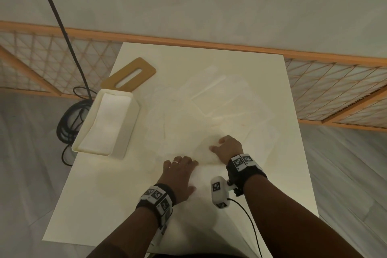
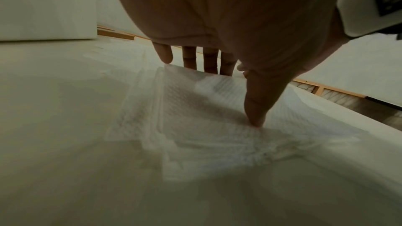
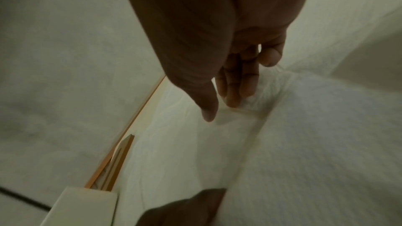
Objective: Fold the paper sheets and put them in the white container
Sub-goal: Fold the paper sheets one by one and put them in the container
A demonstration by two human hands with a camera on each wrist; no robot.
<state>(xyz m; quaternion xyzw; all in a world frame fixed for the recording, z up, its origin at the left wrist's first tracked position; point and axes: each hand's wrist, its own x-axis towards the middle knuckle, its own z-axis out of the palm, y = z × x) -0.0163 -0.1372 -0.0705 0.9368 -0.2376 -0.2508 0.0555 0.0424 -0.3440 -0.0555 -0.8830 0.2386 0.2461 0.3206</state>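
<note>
white rectangular counter [image 1: 289, 174] | white plastic container [image 1: 127, 132] far left, folded paper inside | thin white paper sheets [image 1: 209, 111] spread mid-counter | i see my left hand [image 1: 180, 172] flat, its grip open, pressing a sheet | right hand [image 1: 229, 147] grip relaxed, fingertips on the same sheet

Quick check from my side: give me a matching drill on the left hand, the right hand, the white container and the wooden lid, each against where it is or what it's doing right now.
Things:
1. left hand
2. right hand
3. white container
4. wooden lid

States:
A. lies flat behind the box, slot showing
B. pressed flat on the near paper sheet
C. stands at the table's left edge, folded paper inside
D. fingers at the sheet's far fold

Pairs: 1-B, 2-D, 3-C, 4-A
</note>
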